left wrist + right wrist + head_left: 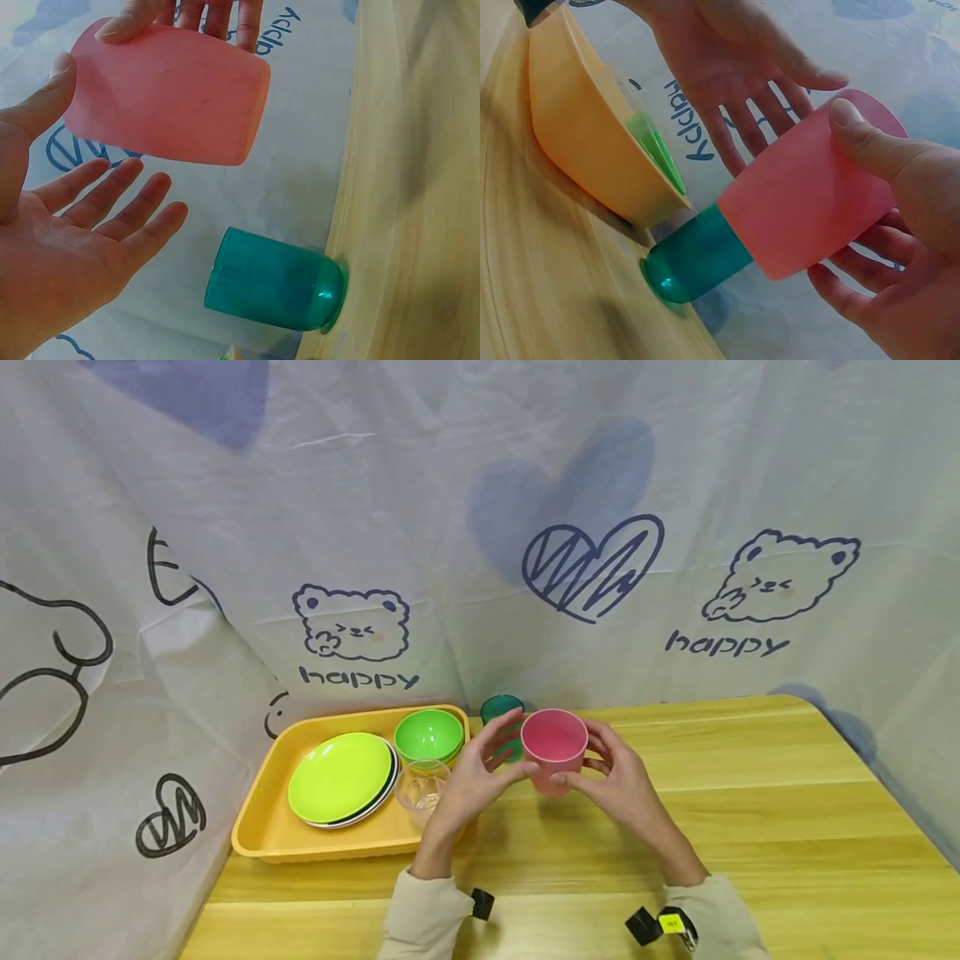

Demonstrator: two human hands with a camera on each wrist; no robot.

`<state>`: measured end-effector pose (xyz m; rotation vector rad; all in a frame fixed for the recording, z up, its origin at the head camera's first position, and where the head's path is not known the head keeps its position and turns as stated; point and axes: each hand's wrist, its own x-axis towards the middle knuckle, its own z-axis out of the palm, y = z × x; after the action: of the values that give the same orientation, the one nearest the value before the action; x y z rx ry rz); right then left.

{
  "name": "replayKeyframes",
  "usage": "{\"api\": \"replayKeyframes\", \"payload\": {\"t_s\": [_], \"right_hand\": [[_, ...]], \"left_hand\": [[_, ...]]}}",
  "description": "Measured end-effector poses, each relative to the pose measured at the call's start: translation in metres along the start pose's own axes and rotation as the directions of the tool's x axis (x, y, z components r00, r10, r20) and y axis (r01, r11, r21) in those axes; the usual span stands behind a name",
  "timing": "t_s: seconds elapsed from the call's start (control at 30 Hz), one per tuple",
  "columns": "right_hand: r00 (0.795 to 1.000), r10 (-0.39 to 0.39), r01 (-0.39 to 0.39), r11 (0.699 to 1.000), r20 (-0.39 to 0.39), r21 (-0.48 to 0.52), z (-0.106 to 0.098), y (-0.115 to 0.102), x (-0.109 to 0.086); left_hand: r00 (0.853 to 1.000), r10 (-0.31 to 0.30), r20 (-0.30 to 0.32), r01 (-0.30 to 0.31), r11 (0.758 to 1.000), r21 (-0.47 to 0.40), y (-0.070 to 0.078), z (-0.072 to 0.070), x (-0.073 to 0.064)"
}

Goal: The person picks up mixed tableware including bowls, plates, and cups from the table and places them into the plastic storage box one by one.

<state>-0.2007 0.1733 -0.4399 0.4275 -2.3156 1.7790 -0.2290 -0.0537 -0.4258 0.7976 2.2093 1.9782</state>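
Note:
A pink cup is held upright above the table, mouth up. My right hand grips it, thumb on the near side and fingers round the far side, as the right wrist view shows. On the other side, my left hand has its fingers spread and apart from the cup. Its thumb tip is at the cup's rim; whether it presses there I cannot tell. Behind the left hand a clear teal cup stands on the table, partly hidden in the head view.
Left of the hands lies a yellow tray. It holds stacked plates with a lime plate on top, green bowls and a clear cup. The wooden table meets a printed cloth at the back.

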Motion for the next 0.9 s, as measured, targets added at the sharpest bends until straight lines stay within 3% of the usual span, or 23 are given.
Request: {"api": "replayKeyframes", "payload": {"t_s": [0.33, 0.9], "right_hand": [[0.999, 0.032, -0.032, 0.999, 0.015, -0.018, 0.0008, -0.004, -0.0034], [0.996, -0.008, 0.011, 1.0, 0.085, -0.024, 0.006, 0.0024, -0.0075]], "left_hand": [[1.0, -0.02, 0.018, 0.02, 1.0, 0.012, 0.0007, 0.0069, 0.0026], [0.998, -0.064, 0.027, 0.065, 0.998, -0.021, -0.0037, 0.0035, -0.006]]}}
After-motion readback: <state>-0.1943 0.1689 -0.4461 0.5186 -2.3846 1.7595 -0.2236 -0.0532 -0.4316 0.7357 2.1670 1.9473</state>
